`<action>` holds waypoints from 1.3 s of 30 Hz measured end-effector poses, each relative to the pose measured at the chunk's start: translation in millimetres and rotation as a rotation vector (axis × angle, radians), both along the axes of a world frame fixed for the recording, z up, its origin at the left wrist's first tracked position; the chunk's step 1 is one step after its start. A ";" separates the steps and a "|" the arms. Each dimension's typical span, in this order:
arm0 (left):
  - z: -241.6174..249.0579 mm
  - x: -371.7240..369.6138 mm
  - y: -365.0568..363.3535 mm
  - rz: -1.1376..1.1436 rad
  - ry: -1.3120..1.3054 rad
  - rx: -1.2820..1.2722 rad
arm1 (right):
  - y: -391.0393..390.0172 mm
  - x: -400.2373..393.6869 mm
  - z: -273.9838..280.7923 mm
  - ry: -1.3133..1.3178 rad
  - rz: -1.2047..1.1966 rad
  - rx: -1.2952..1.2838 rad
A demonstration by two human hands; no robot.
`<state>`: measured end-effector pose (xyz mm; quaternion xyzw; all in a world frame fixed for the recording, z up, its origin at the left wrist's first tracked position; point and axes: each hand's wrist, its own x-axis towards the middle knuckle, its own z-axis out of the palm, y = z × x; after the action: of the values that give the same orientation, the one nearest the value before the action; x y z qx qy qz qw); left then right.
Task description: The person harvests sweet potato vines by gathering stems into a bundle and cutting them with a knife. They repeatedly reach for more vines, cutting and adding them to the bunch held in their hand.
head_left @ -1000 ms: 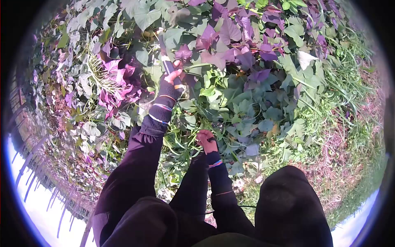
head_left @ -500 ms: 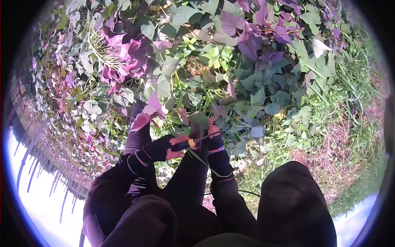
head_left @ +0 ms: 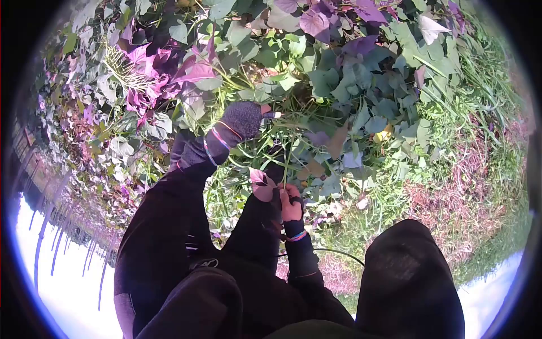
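My left hand (head_left: 243,121), in a grey fingerless glove, reaches into the vines with its fingers curled. It is closed on a knife (head_left: 274,114); only a short part of the tool shows past the fingers, and its blade is lost among the stems. Lower and to the right, my right hand (head_left: 291,202) pinches a thin green vine stem (head_left: 286,161) between thumb and fingers. A pinkish-purple leaf (head_left: 262,185) hangs beside that hand, in front of my dark trouser leg. Broad green leaves (head_left: 324,82) surround the left hand's reach.
Purple leaves (head_left: 197,70) and a bundle of pale cut stems (head_left: 127,70) lie at upper left. Grass and dry straw (head_left: 451,192) cover the right side. My knee (head_left: 409,265) stands at lower right. A thin black cord (head_left: 339,251) curves near my right forearm.
My left hand has moved up and away from my right hand, into the vines. My right hand has come slightly lower. The leaves that were between the hands have shifted.
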<state>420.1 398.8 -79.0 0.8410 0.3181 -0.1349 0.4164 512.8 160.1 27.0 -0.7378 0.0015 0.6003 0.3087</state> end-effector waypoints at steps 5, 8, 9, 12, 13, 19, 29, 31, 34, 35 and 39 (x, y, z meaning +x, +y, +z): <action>-46.1 24.7 -23.0 -0.158 0.358 -0.224 | 7.9 23.1 29.2 0.007 0.039 -0.038; -88.5 -30.4 -27.4 -0.075 0.394 -0.004 | -16.7 35.1 35.8 0.128 -0.081 -0.068; -87.2 -46.5 -21.4 0.019 0.434 -0.025 | -9.7 40.7 48.1 0.223 -0.106 -0.081; -50.7 -67.2 -30.2 0.403 0.164 -0.206 | 5.6 37.2 56.7 0.320 -0.127 -0.035; -36.6 -63.6 -42.7 0.572 0.094 -0.330 | 13.3 30.7 52.4 0.367 -0.143 0.016; 92.4 8.1 -46.9 0.789 -0.068 -0.494 | 45.0 -5.3 12.5 0.346 0.188 0.322; 96.8 19.0 -31.3 0.184 -0.268 -0.337 | 121.2 57.5 -23.3 0.336 -0.874 0.225; 61.9 24.3 -8.5 0.517 -0.322 -0.144 | 119.0 66.0 -27.0 -0.014 -0.802 0.190; -25.7 36.2 54.4 0.726 -0.183 0.023 | 114.8 65.8 -33.3 -0.418 -0.422 0.280; -36.8 45.7 86.4 0.715 -0.069 -0.113 | 110.5 64.8 -35.9 -0.425 -0.415 0.285; -101.5 56.0 134.2 1.147 -0.344 -0.857 | 100.5 48.1 -52.9 0.394 -0.298 0.130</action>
<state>476.2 533.1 -180.5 0.3152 0.5576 0.1253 0.7576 560.9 260.6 -25.9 -0.5766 0.1319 0.6793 0.4344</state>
